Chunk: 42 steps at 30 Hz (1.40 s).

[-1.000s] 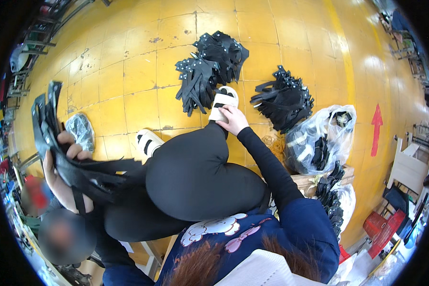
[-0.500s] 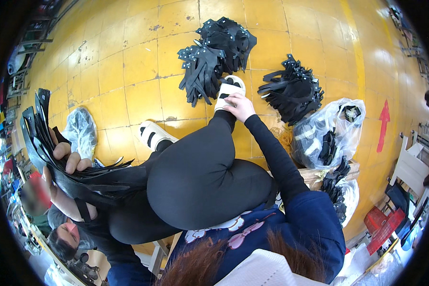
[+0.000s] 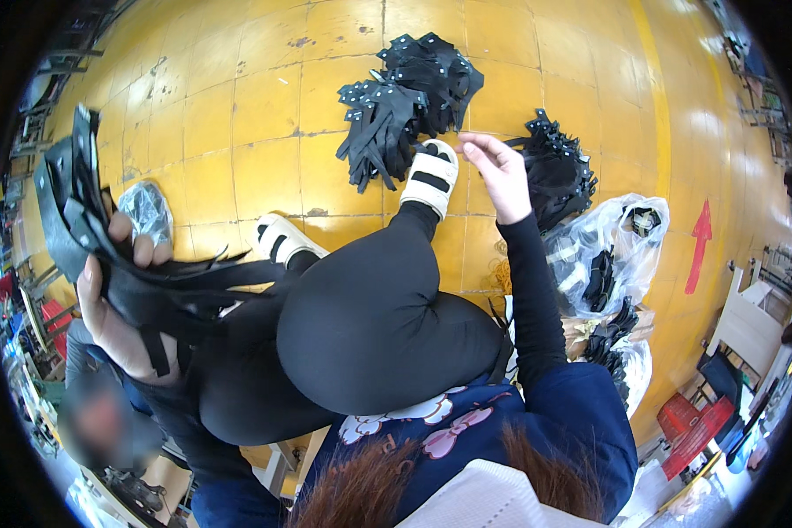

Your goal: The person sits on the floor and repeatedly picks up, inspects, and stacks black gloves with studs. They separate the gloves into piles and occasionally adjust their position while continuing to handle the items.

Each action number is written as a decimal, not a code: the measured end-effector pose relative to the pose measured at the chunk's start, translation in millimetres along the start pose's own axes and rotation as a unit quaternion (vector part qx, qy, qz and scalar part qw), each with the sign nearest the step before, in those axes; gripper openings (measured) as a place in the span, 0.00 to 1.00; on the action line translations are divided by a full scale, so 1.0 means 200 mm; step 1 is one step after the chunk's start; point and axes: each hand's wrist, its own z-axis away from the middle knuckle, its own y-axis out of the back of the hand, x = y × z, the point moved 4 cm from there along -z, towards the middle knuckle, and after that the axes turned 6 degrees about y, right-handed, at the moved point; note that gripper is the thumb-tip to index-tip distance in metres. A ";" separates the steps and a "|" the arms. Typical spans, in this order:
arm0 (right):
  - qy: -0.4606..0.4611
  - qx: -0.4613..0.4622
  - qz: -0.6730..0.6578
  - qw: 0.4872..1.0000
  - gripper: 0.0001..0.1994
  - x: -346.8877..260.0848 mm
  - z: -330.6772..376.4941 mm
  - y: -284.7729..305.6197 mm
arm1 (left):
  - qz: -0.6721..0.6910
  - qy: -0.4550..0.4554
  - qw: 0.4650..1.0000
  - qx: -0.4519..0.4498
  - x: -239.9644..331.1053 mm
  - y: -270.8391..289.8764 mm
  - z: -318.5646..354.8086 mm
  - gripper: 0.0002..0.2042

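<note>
My left hand (image 3: 107,319) is wrapped round a thick bundle of black straps (image 3: 84,224), their squared ends up and loose tails hanging across my left thigh. My right hand (image 3: 504,179) is raised over the floor, just right of my cream sandal (image 3: 429,180). Its fingers stretch to the left with nothing visible in them. Beyond the sandal lies a heap of similar black straps (image 3: 383,123), with another pile (image 3: 431,75) against its far side. A third strap pile (image 3: 559,172) sits right of my right hand, which partly covers it.
A clear plastic bag (image 3: 625,238) with black pieces stands at the right, near more black strips (image 3: 612,334). Another clear bag (image 3: 147,211) is on the yellow tiled floor at left. A co-worker (image 3: 106,414) sits at lower left. Red baskets (image 3: 704,431) stand at far right.
My right hand has left the sandal and moved right and slightly up, its fingers now extended. My left hand keeps the bundle, which has tilted and shifted a little upward.
</note>
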 end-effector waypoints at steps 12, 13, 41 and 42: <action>0.147 -0.255 -0.093 0.951 0.22 -0.98 0.08 -0.95 | -0.125 0.051 0.975 -0.177 -0.17 -0.42 -0.12 0.22; 0.156 -0.208 -0.130 0.957 0.19 -1.00 0.11 -0.98 | -0.118 0.048 0.975 -0.181 -0.15 -0.39 -0.11 0.24; -0.008 -0.057 -0.154 0.986 0.16 -0.91 0.07 -0.64 | -0.434 0.211 0.876 0.007 -1.49 1.72 -0.02 0.26; 0.021 -0.103 -0.142 0.984 0.16 -0.98 0.10 -0.72 | -0.504 0.218 0.836 -0.014 -1.37 1.62 -0.07 0.27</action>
